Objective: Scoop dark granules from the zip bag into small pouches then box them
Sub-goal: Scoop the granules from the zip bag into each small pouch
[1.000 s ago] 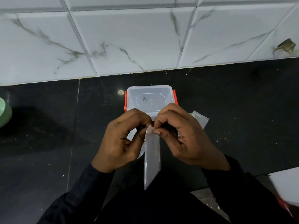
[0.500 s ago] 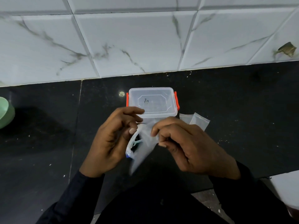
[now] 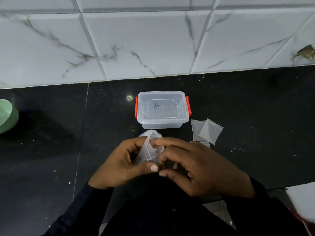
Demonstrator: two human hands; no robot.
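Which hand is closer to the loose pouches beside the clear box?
Right. The right hand is just short of the loose pouches; the left hand is farther left, holding a pouch.

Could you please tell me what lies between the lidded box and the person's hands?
In the head view, only the bulging top of the clear plastic bag gripped by the left hand and right hand, then black floor up to the box.

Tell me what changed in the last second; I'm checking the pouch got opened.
The left hand and right hand drew back from the box, still holding the clear pouch; it hung long and flat before, now it is bunched between the fingers. Whether it is open is unclear. Box, spare pouches and green bowl stayed put.
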